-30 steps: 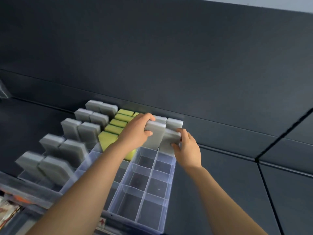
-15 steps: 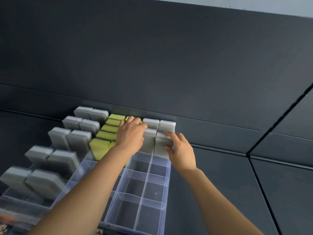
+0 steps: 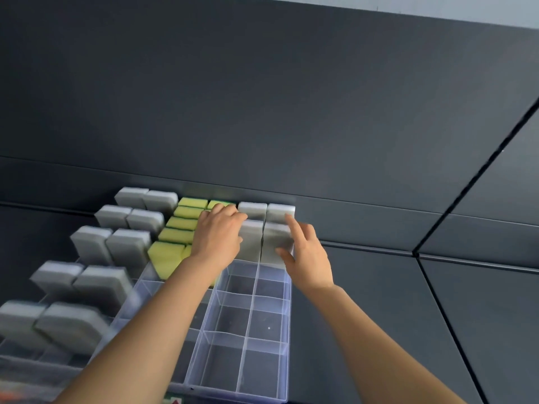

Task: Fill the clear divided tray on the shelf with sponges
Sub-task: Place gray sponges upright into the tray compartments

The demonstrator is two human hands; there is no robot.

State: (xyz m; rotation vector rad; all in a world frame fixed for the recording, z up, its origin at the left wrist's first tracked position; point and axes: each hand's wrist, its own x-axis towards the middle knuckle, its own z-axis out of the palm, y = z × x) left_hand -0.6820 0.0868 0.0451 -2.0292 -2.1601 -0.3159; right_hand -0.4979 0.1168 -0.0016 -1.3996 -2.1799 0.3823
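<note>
head view: left hand grips grey sponge; right hand, fingers straight, touches its neighbour

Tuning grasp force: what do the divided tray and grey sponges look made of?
The tray looks like clear rigid plastic, glossy: the shelf shows through its walls. The grey sponges are probably soft matte foam: rounded corners, no shine.

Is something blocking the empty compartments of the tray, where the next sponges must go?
Nothing visible does. The compartments nearer than the gray sponges, in the two right columns of the tray, are open and bare. Only the left forearm crosses above the columns beside them.
</note>
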